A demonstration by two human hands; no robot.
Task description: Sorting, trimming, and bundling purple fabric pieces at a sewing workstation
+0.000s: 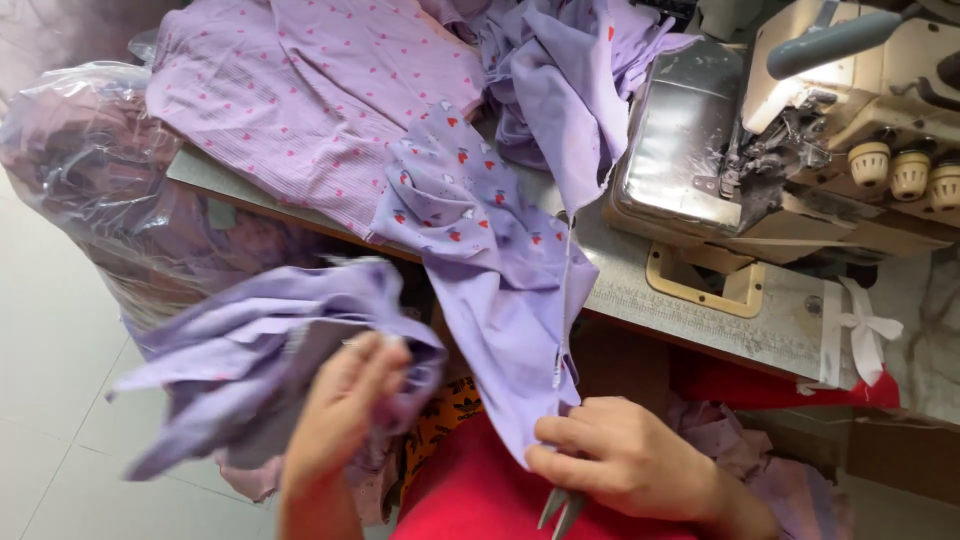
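Two hands: left hand (345,405) bunched tight on soft, crumpled lilac cloth (250,350) off the worktop's (700,310) front edge; right hand (620,460) closed around one pair of metal snips (562,508), pinching a lavender garment (500,270) draped over that edge.

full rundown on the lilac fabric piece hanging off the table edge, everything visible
The lilac fabric piece is thin woven cloth, its upper part printed with small red and white hearts, the lower part plain. It drapes from the sewing table down to the lap. A pale stitched seam runs along its right edge. The right hand pinches its lower end; the left hand grips a separate bunched lilac piece.
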